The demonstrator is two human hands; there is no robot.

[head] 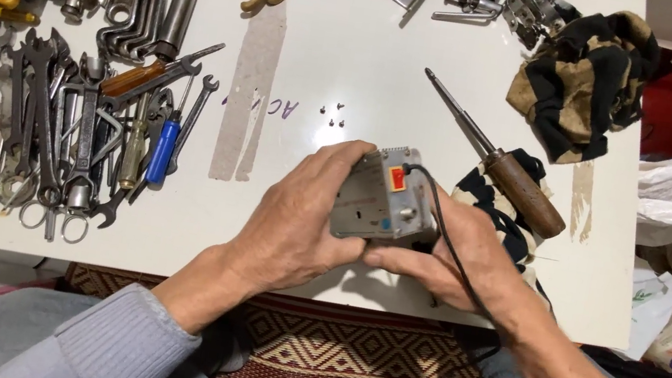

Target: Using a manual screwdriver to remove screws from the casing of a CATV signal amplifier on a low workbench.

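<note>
Head view shows a wide white desk point(353, 84) with a big heap of wrenches and spanners point(49, 126) along its left part and a black and tan cloth point(587, 76) near its right edge. Over the front edge of the desk, the left hand point(299, 224) and the right hand point(450, 261) both close around a small grey metal box point(380, 196), which has a red switch on top and a thin black cable point(446, 233) coming out. Just beside it, to the right, lies a screwdriver with a brown wooden handle point(524, 192), and three tiny screws point(334, 114) sit on the desk behind the box.
</note>
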